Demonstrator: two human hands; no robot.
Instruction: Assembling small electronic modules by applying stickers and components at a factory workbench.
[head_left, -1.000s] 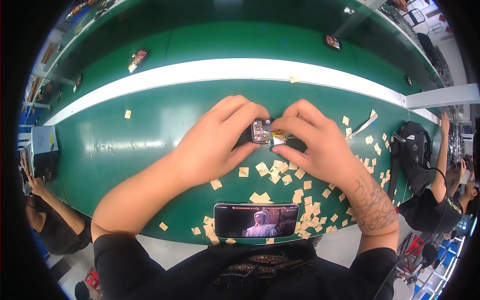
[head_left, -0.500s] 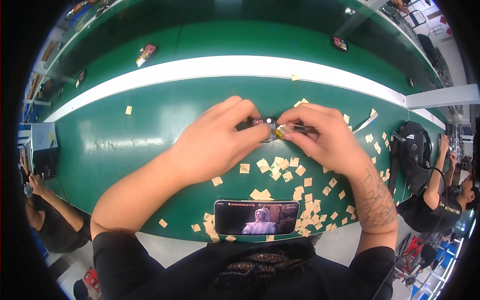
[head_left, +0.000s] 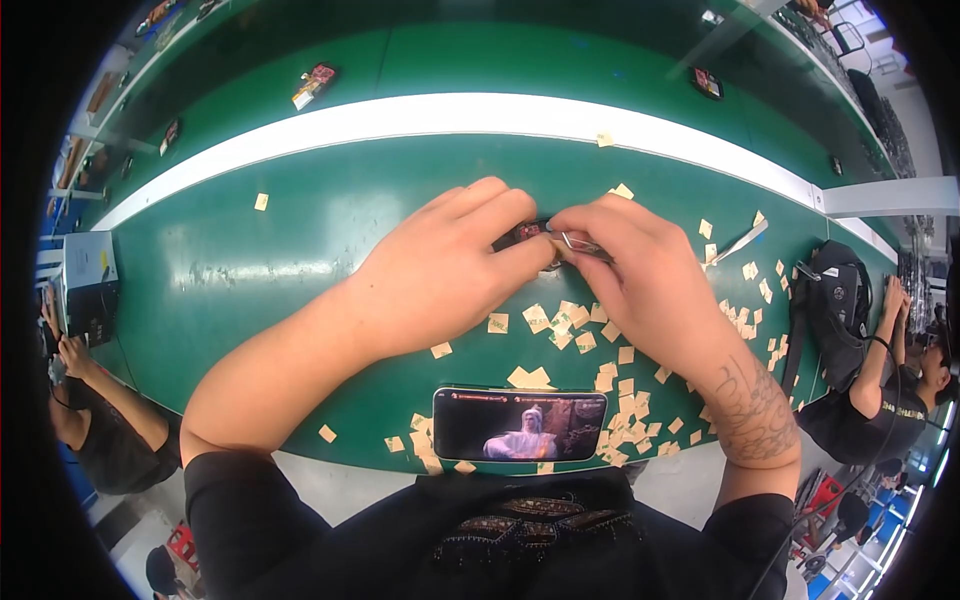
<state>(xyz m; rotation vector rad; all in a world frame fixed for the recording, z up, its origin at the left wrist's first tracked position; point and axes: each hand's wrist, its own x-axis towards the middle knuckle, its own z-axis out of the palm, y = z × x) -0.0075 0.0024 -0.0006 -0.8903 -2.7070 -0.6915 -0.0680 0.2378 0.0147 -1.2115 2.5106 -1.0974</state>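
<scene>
My left hand (head_left: 430, 265) is closed on a small black electronic device (head_left: 528, 231), pinning it against the green bench between thumb and fingers. Part of a red circuit board shows inside its housing. Over the right end of this device, my right hand (head_left: 645, 265) pinches a slim metal tool that looks like tweezers (head_left: 582, 243). The tool's tip and much of the device are hidden by my fingers. Many small cream paper squares (head_left: 585, 342) lie scattered near my right hand, some overlapping.
A phone (head_left: 520, 425) playing a video lies at the bench's near edge. A white strip (head_left: 420, 115) separates the green bench from a green lane holding small devices (head_left: 316, 85). At right are a silver strip-like tool (head_left: 742, 242) and black bag (head_left: 838, 300); a box (head_left: 90, 290) stands left. People sit on both sides.
My right hand has moved in over the device, now covering its white round spot and the yellow piece seen before. My left hand keeps its hold. The whole view has shifted slightly.
</scene>
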